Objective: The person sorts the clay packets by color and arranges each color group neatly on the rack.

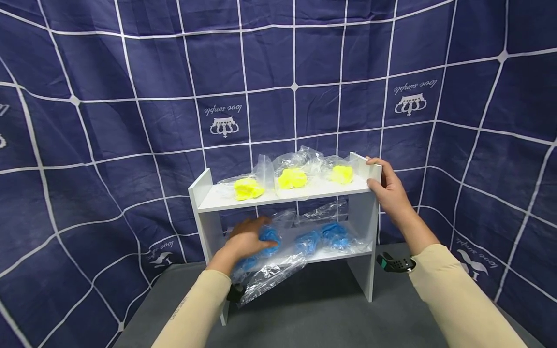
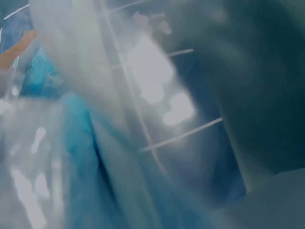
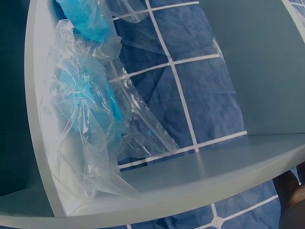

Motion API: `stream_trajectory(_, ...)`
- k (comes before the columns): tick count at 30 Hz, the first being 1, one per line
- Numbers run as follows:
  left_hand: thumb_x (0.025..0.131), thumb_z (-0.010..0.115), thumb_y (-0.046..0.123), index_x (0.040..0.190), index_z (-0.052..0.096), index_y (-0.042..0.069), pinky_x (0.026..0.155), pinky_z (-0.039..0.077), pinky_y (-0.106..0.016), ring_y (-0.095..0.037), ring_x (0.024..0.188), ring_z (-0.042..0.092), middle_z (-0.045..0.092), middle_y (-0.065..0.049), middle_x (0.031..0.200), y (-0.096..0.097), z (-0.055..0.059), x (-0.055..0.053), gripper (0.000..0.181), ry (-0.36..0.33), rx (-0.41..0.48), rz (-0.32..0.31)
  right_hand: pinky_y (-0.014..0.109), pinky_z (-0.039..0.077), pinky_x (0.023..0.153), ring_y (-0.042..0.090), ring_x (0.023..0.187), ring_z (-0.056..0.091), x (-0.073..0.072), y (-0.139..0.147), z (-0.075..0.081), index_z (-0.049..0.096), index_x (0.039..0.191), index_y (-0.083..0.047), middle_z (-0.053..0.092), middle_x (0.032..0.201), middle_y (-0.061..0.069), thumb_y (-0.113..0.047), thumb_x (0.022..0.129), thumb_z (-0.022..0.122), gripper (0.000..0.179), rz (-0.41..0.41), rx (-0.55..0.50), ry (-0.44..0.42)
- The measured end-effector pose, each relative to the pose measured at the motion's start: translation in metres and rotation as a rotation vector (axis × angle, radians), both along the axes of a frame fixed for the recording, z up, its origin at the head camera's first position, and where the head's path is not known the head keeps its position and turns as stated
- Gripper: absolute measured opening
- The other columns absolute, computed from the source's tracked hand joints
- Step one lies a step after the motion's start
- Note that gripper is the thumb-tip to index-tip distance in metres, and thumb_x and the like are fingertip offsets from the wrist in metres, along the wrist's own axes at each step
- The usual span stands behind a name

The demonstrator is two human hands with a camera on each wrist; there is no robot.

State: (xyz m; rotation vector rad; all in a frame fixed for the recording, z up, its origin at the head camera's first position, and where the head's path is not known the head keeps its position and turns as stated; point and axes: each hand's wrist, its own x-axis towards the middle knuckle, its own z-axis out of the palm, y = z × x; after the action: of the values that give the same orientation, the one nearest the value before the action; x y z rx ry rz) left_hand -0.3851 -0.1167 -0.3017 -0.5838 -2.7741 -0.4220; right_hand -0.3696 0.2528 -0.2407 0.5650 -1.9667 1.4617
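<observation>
A white two-tier shelf (image 1: 278, 198) stands in front of me. My left hand (image 1: 244, 239) is at the left part of its lower board, with thumb and fingers spread beside a blue lump (image 1: 271, 238) in a clear plastic bag. Another bit of blue (image 1: 248, 263) shows below this hand, and clear plastic (image 1: 271, 278) hangs over the board's front edge. In the left wrist view, blurred bagged blue stuff (image 2: 78, 143) fills the near left. My right hand (image 1: 391, 193) grips the top of the right side panel (image 1: 364, 166), thumb in front and fingers behind.
Three bagged yellow lumps (image 1: 293, 178) sit in a row on the upper board. More bagged blue lumps (image 1: 335, 234) lie right of my left hand on the lower board. A dark grey surface (image 1: 304, 309) is underneath, and a navy gridded cloth (image 1: 278, 58) hangs behind.
</observation>
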Motion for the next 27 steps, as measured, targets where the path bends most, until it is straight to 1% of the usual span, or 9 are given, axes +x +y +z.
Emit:
stream_trajectory(4, 0.076, 0.071, 0.058, 0.137, 0.05, 0.028, 0.11, 0.034, -0.054, -0.03, 0.138, 0.04, 0.044, 0.004, 0.147, -0.001, -0.002, 0.0, 0.072, 0.021, -0.009, -0.019, 0.017, 0.038, 0.084, 0.017, 0.121, 0.043, -0.002, 0.0, 0.0, 0.038, 0.138, -0.014, 0.031, 0.157, 0.006, -0.005, 0.096, 0.045, 0.044, -0.001, 0.002, 0.004)
stream_trajectory(7, 0.076, 0.07, 0.06, 0.14, 0.047, 0.028, 0.11, 0.034, -0.054, -0.029, 0.139, 0.038, 0.041, 0.004, 0.149, -0.002, -0.001, 0.002, 0.074, 0.048, -0.026, -0.014, 0.017, 0.038, 0.084, 0.016, 0.12, 0.043, -0.003, -0.001, -0.001, 0.038, 0.138, -0.014, 0.031, 0.157, 0.007, -0.004, 0.096, 0.045, 0.044, 0.002, 0.001, 0.007)
stream_trajectory(11, 0.079, 0.062, 0.066, 0.144, 0.041, 0.032, 0.112, 0.028, -0.058, -0.029, 0.142, 0.034, 0.036, 0.005, 0.153, -0.003, -0.002, 0.007, 0.077, 0.087, -0.018, 0.038, 0.016, 0.038, 0.084, 0.016, 0.119, 0.043, -0.004, -0.001, -0.003, 0.038, 0.137, -0.013, 0.031, 0.157, 0.008, -0.004, 0.096, 0.044, 0.043, 0.005, -0.002, 0.007)
stream_trajectory(14, 0.083, 0.055, 0.069, 0.145, 0.038, 0.035, 0.113, 0.025, -0.059, -0.027, 0.144, 0.03, 0.033, 0.006, 0.156, -0.006, -0.003, 0.014, 0.073, 0.14, 0.018, 0.066, 0.016, 0.036, 0.086, 0.016, 0.124, 0.04, -0.005, -0.001, -0.005, 0.036, 0.137, -0.013, 0.029, 0.157, 0.007, -0.005, 0.096, 0.043, 0.042, 0.005, 0.01, 0.002)
stream_trajectory(17, 0.086, 0.052, 0.066, 0.143, 0.043, 0.035, 0.11, 0.032, -0.055, -0.023, 0.143, 0.034, 0.034, 0.008, 0.155, -0.008, -0.004, 0.024, 0.065, 0.239, 0.052, 0.056, 0.016, 0.033, 0.09, 0.017, 0.133, 0.034, -0.004, 0.0, -0.005, 0.033, 0.138, -0.012, 0.026, 0.159, 0.007, -0.005, 0.097, 0.04, 0.042, 0.019, 0.024, 0.009)
stream_trajectory(20, 0.088, 0.055, 0.058, 0.136, 0.053, 0.031, 0.103, 0.042, -0.051, -0.021, 0.136, 0.044, 0.043, 0.008, 0.149, -0.01, -0.007, 0.035, 0.055, 0.371, 0.062, 0.022, 0.014, 0.031, 0.092, 0.018, 0.138, 0.03, -0.003, 0.004, -0.005, 0.031, 0.14, -0.012, 0.023, 0.159, 0.008, -0.007, 0.099, 0.039, 0.042, 0.03, 0.045, 0.024)
stream_trajectory(23, 0.089, 0.061, 0.047, 0.126, 0.062, 0.025, 0.09, 0.048, -0.046, -0.021, 0.122, 0.054, 0.053, 0.007, 0.14, -0.014, -0.011, 0.045, 0.042, 0.513, 0.055, -0.022, 0.013, 0.032, 0.089, 0.016, 0.13, 0.035, -0.001, 0.01, -0.007, 0.027, 0.145, -0.015, 0.027, 0.155, 0.013, -0.012, 0.101, 0.038, 0.046, 0.026, 0.083, 0.034)
stream_trajectory(25, 0.089, 0.064, 0.039, 0.121, 0.064, 0.024, 0.088, 0.049, -0.045, -0.022, 0.116, 0.057, 0.057, 0.004, 0.135, -0.02, -0.014, 0.053, 0.036, 0.604, 0.05, -0.069, 0.012, 0.033, 0.087, 0.014, 0.124, 0.038, 0.002, 0.015, -0.01, 0.023, 0.149, -0.018, 0.03, 0.151, 0.016, -0.016, 0.102, 0.038, 0.048, -0.002, 0.129, 0.036)
stream_trajectory(27, 0.087, 0.066, 0.031, 0.119, 0.065, 0.023, 0.088, 0.049, -0.044, -0.021, 0.115, 0.057, 0.058, 0.003, 0.133, -0.028, -0.017, 0.06, 0.033, 0.678, 0.056, -0.12, 0.018, 0.038, 0.087, 0.017, 0.119, 0.043, 0.006, 0.019, -0.012, 0.019, 0.151, -0.023, 0.035, 0.148, 0.018, -0.021, 0.103, 0.037, 0.051, -0.063, 0.187, 0.036)
